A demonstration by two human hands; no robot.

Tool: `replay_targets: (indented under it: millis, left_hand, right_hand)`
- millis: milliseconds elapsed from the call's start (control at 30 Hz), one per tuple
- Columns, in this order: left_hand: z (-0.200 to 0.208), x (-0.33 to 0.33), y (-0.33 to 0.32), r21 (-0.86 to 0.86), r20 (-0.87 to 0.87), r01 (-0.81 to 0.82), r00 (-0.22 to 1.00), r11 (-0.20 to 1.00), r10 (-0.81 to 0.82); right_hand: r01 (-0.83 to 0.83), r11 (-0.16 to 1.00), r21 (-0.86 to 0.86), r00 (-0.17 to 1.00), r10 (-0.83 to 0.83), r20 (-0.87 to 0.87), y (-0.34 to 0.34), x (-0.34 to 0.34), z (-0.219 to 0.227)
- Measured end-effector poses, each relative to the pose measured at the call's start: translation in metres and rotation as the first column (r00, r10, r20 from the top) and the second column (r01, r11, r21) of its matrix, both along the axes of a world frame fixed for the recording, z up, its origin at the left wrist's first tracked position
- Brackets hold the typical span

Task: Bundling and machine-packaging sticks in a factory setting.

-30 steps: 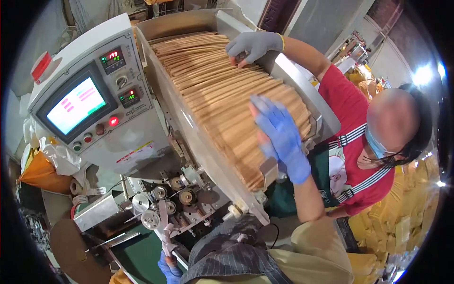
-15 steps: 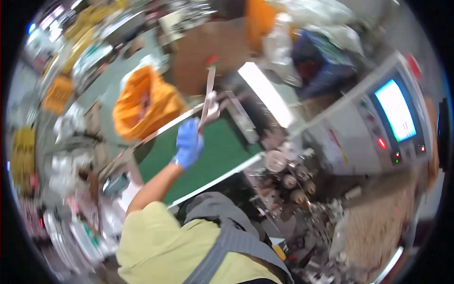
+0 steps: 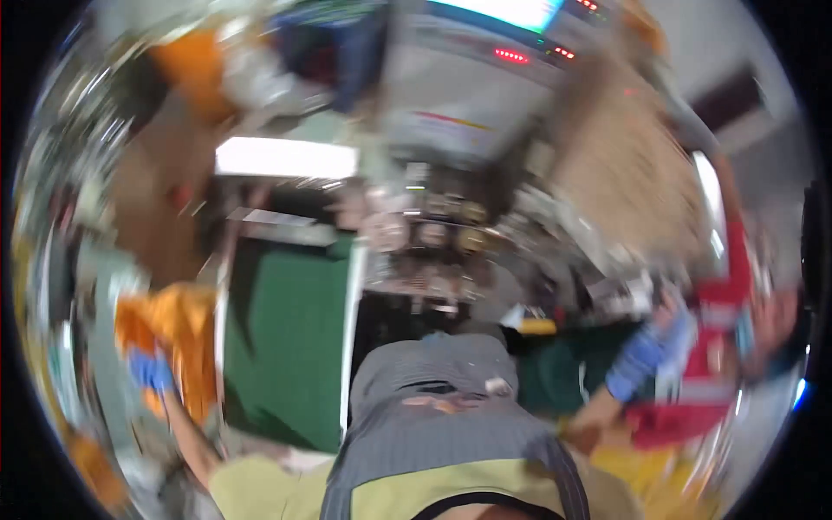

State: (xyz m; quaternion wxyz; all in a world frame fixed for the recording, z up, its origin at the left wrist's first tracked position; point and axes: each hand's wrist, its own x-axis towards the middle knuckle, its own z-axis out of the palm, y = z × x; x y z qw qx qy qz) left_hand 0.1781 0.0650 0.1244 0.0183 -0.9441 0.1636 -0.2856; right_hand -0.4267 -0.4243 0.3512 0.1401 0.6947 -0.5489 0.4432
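Note:
My left hand (image 3: 152, 371), in a blue glove, is at the left over the orange bag (image 3: 184, 329). Motion smears its fingers, and I cannot tell whether it holds anything. Out to the right is my right hand (image 3: 646, 357), also blue-gloved, with pale fingertips reaching upward. Next to it is something whitish and translucent, too blurred to name. Between my arms lies the green conveyor belt (image 3: 290, 338) with white side rails. A pale metal bar (image 3: 286, 227) crosses its far end.
Beyond the belt is a machine with rollers (image 3: 429, 232) and a control panel (image 3: 468, 95) with a bright screen. A brown, rough-looking mass (image 3: 628, 165) stands at the far right, with red and white material (image 3: 693, 390) near my right hand. A brown round surface (image 3: 160, 182) is at the left.
The view has swung to the right. My left hand has left the belt, where a pale strip was at its fingers, for the orange bag. My right hand now shows plainly at the right.

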Motion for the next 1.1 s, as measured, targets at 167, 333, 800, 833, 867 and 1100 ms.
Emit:
replay_targets:
  millis: [167, 333, 800, 833, 867, 1100]
  left_hand:
    - [-0.067, -0.089, -0.173, 0.189, -0.403, 0.257, 0.900, 0.948, -0.164]
    - [-0.054, -0.314, -0.350, -0.424, -0.333, 0.862, 0.137, 0.278, -0.933]
    - [-0.054, -0.511, -0.415, -0.638, -0.594, 0.689, -0.724, -0.343, -0.350]
    - [-0.060, -0.525, -0.411, -0.687, -0.680, 0.706, -0.708, -0.170, -0.193]
    - [-0.067, -0.540, -0.407, -0.681, -0.684, 0.711, -0.703, -0.176, -0.194]
    - [-0.058, -0.766, -0.323, -0.672, -0.596, 0.478, -0.802, -0.565, 0.031]
  right_hand:
    - [-0.161, 0.982, 0.096, 0.983, 0.150, 0.108, 0.045, 0.002, -0.017]
    - [-0.124, 0.946, 0.298, 0.989, 0.092, 0.118, 0.116, -0.037, -0.047]
    - [0.244, 0.822, 0.515, 0.838, -0.446, 0.314, 0.295, -0.151, -0.104]
    - [0.264, 0.822, 0.505, 0.830, -0.460, 0.316, 0.303, -0.168, -0.108]
    - [0.280, 0.825, 0.491, 0.823, -0.470, 0.320, 0.309, -0.184, -0.112]
    - [0.136, 0.916, 0.376, 0.859, -0.299, 0.417, 0.337, -0.361, -0.170]
